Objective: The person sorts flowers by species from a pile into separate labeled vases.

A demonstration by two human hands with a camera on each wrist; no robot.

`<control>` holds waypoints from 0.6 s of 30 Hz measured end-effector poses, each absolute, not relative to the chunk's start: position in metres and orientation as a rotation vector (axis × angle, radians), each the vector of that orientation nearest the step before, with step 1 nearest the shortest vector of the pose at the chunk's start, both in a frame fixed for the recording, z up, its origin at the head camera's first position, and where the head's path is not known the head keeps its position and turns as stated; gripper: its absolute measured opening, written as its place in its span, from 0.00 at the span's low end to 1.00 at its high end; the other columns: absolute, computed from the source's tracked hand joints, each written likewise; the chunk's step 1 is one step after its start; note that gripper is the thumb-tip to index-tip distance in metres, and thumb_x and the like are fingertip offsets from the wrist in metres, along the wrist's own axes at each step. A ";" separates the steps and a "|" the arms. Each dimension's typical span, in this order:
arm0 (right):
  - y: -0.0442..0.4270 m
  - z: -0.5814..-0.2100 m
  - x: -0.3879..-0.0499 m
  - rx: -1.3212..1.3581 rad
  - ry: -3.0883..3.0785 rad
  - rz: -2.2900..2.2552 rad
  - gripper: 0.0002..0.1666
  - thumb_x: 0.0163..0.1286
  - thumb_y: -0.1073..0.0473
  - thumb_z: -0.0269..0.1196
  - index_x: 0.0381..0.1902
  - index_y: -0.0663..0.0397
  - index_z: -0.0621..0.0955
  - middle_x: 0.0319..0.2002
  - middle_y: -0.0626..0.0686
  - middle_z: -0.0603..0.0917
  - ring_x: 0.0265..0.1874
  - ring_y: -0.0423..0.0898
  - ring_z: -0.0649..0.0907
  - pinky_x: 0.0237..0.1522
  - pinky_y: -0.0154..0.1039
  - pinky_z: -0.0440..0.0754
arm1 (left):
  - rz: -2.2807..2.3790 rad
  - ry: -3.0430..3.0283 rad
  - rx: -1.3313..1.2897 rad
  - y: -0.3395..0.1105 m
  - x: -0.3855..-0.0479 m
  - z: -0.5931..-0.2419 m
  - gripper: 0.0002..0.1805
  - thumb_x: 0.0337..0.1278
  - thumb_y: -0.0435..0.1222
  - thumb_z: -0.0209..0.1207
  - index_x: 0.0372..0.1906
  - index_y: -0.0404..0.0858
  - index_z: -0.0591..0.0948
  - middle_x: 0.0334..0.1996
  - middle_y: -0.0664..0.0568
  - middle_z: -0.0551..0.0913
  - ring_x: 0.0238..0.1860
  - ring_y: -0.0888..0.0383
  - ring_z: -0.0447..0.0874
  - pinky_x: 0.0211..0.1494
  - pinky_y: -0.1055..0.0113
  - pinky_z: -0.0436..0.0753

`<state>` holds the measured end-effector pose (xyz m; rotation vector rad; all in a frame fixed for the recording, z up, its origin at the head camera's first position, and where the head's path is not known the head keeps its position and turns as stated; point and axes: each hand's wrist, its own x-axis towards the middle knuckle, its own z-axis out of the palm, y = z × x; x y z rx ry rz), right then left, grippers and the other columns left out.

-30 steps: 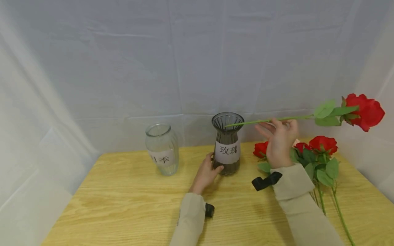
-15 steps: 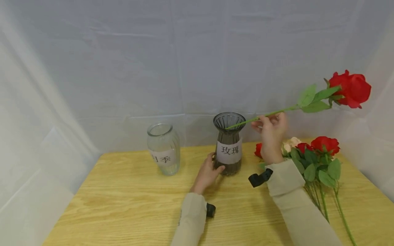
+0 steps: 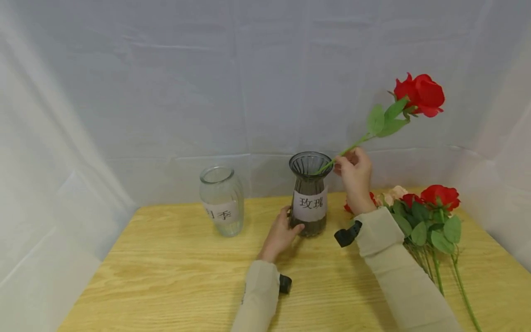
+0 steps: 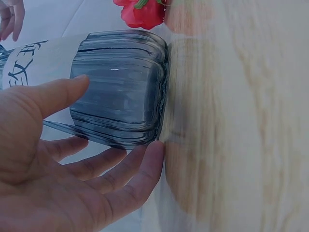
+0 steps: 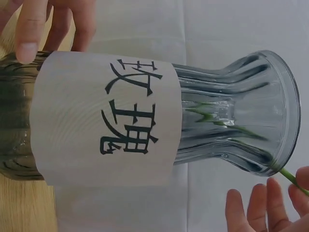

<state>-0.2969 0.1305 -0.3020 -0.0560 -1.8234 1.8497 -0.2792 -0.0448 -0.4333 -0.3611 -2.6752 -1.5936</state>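
Sheet-walled booth (image 3: 178, 92), wooden table (image 3: 166, 267)

Head view: right hand (image 3: 357, 180), at the wrist, hides much of a rounded red bloom (image 3: 373, 199); on clear ribbed glass vase (image 3: 237, 196), white paper label (image 3: 226, 208) shows its first character only partly. Left-wrist view cuts off top of smoky-grey ribbed glass vase (image 4: 116, 92); right-wrist view crops slender green rose stem (image 5: 290, 177).
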 end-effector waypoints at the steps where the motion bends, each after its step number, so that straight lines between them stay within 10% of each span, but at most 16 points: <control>1: 0.131 -0.301 -0.297 -0.060 -1.845 1.849 0.09 0.73 0.69 0.60 0.31 0.59 0.74 0.29 0.48 0.79 0.28 0.40 0.82 0.38 0.33 0.84 | -1.594 -2.672 -0.363 -0.045 -0.279 -0.433 0.36 0.68 0.33 0.62 0.73 0.23 0.61 0.66 0.26 0.69 0.66 0.34 0.71 0.67 0.43 0.72; 18: 0.162 -0.318 -0.280 0.083 -2.161 1.934 0.17 0.75 0.61 0.61 0.54 0.70 0.75 0.41 0.48 0.78 0.34 0.34 0.83 0.46 0.33 0.84 | -1.590 -2.666 -0.372 -0.045 -0.277 -0.433 0.35 0.68 0.33 0.62 0.73 0.23 0.61 0.67 0.26 0.69 0.67 0.34 0.70 0.68 0.43 0.71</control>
